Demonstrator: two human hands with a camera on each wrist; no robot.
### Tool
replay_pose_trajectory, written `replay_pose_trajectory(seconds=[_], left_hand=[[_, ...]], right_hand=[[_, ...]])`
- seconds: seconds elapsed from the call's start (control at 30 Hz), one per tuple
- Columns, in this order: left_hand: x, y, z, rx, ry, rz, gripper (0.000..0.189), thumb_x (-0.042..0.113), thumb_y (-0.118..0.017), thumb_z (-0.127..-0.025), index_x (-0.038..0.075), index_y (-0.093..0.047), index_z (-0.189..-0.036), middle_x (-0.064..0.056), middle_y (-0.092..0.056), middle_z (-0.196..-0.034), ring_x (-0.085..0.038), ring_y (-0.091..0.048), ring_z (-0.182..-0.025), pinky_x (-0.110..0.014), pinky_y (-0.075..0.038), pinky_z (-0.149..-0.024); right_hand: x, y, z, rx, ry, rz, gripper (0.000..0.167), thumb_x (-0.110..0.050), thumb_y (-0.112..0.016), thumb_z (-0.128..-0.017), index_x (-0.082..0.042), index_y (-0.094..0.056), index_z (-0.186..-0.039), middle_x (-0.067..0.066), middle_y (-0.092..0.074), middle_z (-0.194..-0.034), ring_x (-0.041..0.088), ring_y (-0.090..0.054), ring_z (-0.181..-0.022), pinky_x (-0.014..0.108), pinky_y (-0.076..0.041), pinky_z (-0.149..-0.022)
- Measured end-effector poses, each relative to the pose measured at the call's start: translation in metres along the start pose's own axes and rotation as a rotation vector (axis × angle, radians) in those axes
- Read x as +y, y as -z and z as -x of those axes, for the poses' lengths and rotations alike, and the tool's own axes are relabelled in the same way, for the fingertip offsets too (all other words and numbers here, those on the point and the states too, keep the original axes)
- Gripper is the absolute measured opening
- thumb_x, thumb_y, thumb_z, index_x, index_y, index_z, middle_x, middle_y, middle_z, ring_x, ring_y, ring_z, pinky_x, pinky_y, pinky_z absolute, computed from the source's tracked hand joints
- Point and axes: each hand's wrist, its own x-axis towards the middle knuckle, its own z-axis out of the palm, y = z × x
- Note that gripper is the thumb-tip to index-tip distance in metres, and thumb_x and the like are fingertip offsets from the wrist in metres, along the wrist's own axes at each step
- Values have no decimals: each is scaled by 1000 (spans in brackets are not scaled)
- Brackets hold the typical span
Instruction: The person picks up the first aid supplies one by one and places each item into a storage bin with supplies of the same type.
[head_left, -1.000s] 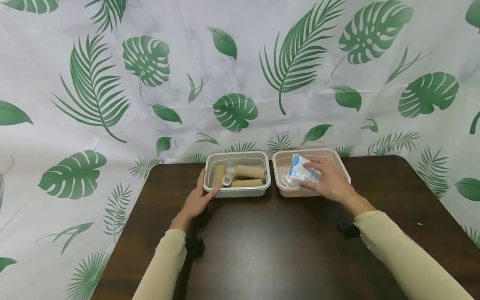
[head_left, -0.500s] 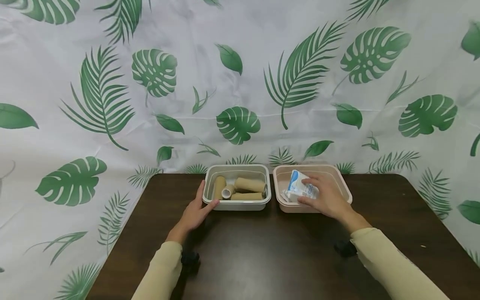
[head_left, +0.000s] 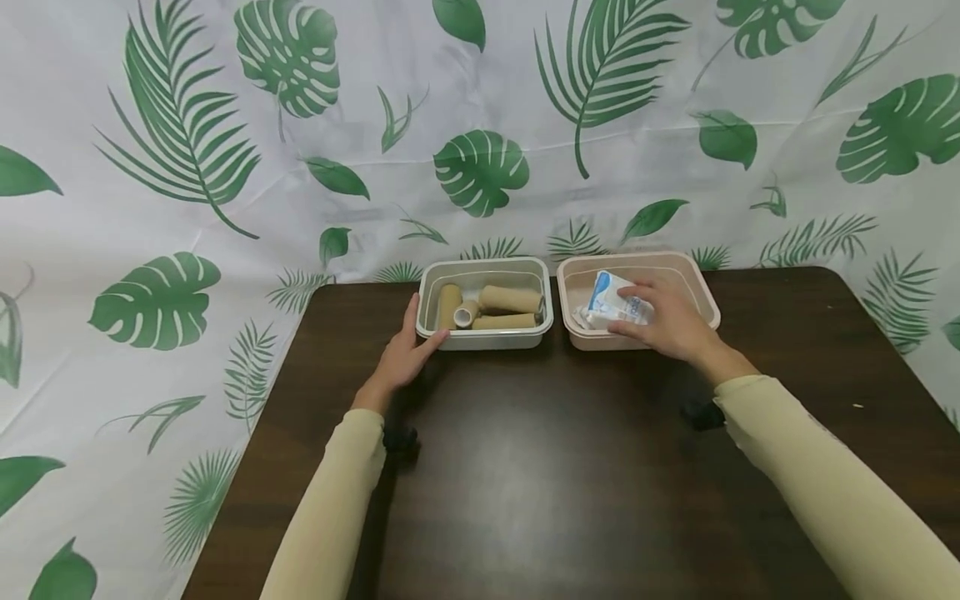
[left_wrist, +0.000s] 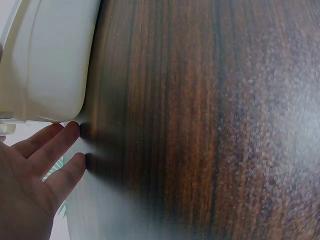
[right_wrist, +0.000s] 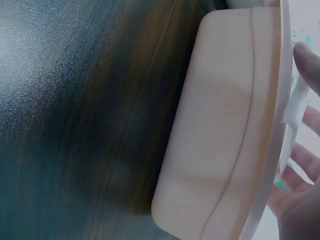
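My left hand (head_left: 401,358) rests against the left front corner of a pale grey plastic basin (head_left: 506,342). Its thumb lies at the front rim, and in the left wrist view the nearly straight fingers (left_wrist: 55,145) touch the basin's side. Several tan cardboard tubes (head_left: 510,299) lie inside. Over the pink basin (head_left: 588,340) to the right, my right hand (head_left: 675,321) holds a white and blue soft packet (head_left: 609,298) between thumb and fingers. Crumpled white wrapping (head_left: 582,317) shows beside the packet. The right wrist view shows the pink basin's outer wall (right_wrist: 215,115), with the packet mostly hidden behind the rim.
Both basins stand side by side near the back edge of a dark wooden table (head_left: 525,467). Behind them hangs a white cloth with green leaves (head_left: 480,175). A tiny pale scrap (head_left: 857,406) lies on the table at the right.
The head view tilted up, then down again. The packet in my right hand sits slightly lower in the pink basin than a second ago. My left hand stays at the grey basin's corner.
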Motion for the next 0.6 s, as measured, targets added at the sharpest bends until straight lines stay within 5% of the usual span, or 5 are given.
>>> replay_pose_trajectory(seconds=[0.2, 0.6], left_hand=[[5, 2, -11, -5, 1, -7, 89, 63, -51, -93, 40, 8, -156, -22, -38, -150, -43, -45, -129, -59, -34, -103], [0, -1, -7, -1, 29, -4, 89, 65, -52, -92, 44, 7, -155, -23, -39, -149, -43, -44, -130, -58, -33, -104]], right_hand=[[4, 8, -3, -23, -24, -21, 68, -42, -76, -86, 0, -56, -136, 25, -34, -151, 45, -28, -138, 63, -23, -107], [10, 5, 10, 20, -31, -18, 58, -37, -74, -88, 1, -60, -131, 24, -38, -149, 44, -31, -136, 64, -26, -105]])
